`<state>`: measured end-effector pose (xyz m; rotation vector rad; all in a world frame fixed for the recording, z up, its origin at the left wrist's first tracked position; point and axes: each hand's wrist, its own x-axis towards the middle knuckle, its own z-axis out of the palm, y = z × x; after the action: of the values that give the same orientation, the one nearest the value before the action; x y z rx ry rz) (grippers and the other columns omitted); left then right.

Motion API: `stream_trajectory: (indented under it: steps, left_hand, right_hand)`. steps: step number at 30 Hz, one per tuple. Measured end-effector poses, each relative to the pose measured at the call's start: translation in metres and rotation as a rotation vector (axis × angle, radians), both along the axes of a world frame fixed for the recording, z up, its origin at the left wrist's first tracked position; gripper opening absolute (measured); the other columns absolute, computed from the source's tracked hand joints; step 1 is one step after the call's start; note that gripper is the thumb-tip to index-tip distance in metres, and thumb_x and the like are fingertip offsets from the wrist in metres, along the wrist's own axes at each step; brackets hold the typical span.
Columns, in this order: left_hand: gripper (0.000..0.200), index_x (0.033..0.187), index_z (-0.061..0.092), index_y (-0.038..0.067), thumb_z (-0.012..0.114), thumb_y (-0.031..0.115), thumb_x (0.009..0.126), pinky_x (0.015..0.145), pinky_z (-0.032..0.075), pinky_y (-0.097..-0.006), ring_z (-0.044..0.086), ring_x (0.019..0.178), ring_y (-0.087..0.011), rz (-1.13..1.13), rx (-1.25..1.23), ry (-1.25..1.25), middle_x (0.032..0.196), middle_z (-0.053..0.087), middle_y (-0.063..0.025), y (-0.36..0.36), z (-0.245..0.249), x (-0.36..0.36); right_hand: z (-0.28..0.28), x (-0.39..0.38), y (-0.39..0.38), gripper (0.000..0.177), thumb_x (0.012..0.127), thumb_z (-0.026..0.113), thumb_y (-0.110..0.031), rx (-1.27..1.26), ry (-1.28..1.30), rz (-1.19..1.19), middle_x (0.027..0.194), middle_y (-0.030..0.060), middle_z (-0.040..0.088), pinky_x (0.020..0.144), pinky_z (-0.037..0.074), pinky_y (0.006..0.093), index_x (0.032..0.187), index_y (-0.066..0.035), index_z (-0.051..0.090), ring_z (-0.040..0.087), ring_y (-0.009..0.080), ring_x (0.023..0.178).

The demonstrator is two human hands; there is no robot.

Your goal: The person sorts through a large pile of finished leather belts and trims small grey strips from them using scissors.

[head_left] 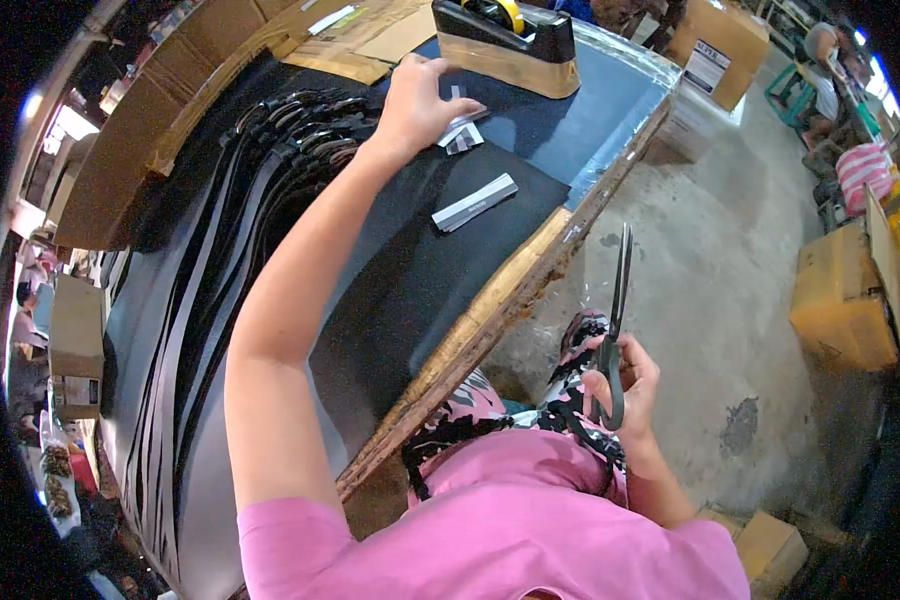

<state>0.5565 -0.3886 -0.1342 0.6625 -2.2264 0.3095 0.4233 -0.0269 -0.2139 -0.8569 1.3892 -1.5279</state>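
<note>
Reaching over the dark tabletop, my left hand (pixel 417 105) has its thumb and fingers apart. Under and beside the thumb lie small pale labels (pixel 462 138). A neat stack of narrow grey labels (pixel 475 204) rests nearer to me. Just beyond the hand stands a black tape dispenser (pixel 510 55) with a yellow-cored roll and brown tape around its base. To the left of the hand is a bundle of black belts (pixel 270 160) with buckles at the far end. Off the table's edge, my right hand (pixel 632 385) grips dark-handled scissors (pixel 615 330), blades pointing up and away.
The table has a worn wooden edge (pixel 490 325). Cardboard (pixel 170 90) lines its far left side. Cardboard boxes stand on the floor at the back (pixel 720 50) and right (pixel 845 300). A person (pixel 825 65) sits far off at upper right.
</note>
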Motion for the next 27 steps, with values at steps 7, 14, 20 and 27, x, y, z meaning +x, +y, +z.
stream_trajectory:
  steps: [7,14,20,27]
  left_hand:
    - [0.025,0.079,0.068,-0.003,0.073,0.020,0.071,0.060,0.049,-0.0268,0.060,0.062,-0.0109,-0.222,0.874,-0.263,0.067,0.066,-0.0085,0.076,0.029,0.020]
    - [0.028,0.083,0.070,0.000,0.076,0.022,0.067,0.062,0.048,-0.0311,0.060,0.071,-0.0223,-0.131,0.577,-0.187,0.078,0.062,-0.0127,0.119,0.007,0.035]
    - [0.023,0.083,0.070,0.001,0.074,0.020,0.071,0.061,0.047,-0.0326,0.060,0.071,-0.0247,-0.117,0.493,-0.080,0.079,0.061,-0.0126,0.121,-0.007,0.038]
    - [0.020,0.083,0.070,0.000,0.073,0.016,0.072,0.060,0.049,-0.0304,0.061,0.068,-0.0227,-0.139,0.524,-0.023,0.079,0.063,-0.0127,0.121,-0.008,0.041]
  right_hand:
    - [-0.004,-0.009,0.001,0.038,0.072,0.078,-0.011,0.030,0.012,-0.041,0.066,0.0006,0.057,0.042,0.037,0.0194,0.100,0.000,0.056,0.052,0.0057,0.047]
    - [-0.002,-0.008,-0.004,0.040,0.071,0.080,-0.015,0.019,0.037,-0.025,0.070,0.0015,0.058,0.045,0.040,0.0194,0.100,-0.001,0.057,0.053,0.0063,0.049]
    - [-0.002,-0.001,-0.003,0.040,0.071,0.080,-0.017,0.024,0.073,0.002,0.068,0.0010,0.057,0.042,0.039,0.0204,0.100,-0.001,0.057,0.053,0.0068,0.047]
    - [0.001,0.002,0.000,0.040,0.071,0.080,-0.015,0.039,0.069,0.019,0.067,0.0009,0.056,0.041,0.038,0.0205,0.100,0.000,0.056,0.052,0.0065,0.046]
